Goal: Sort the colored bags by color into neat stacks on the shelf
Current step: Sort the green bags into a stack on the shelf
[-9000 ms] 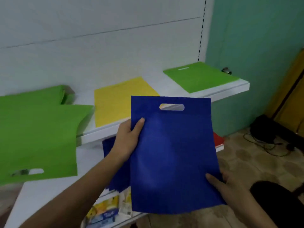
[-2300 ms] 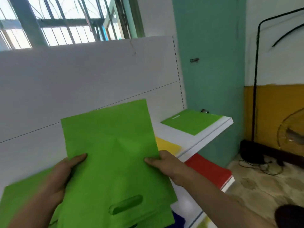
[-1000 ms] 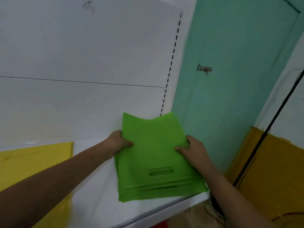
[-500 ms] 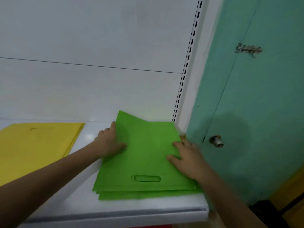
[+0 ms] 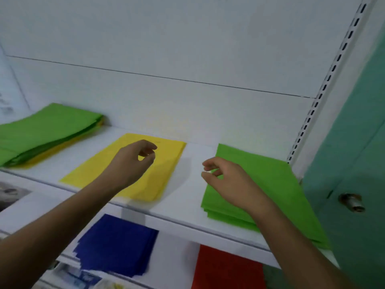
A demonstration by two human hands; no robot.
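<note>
both hands (loosely curled, holding nothing) over shelf: left hand above yellow stack, right hand by green stack.

we see soft, even, rather dim light with a cool grey cast on the white back panel. faint shadows fall under both hands onto the shelf. motion blur smears the whole view, and straight lines bow towards the wide-angle edges.

White shelf carries yellow bags between green stacks.
</note>
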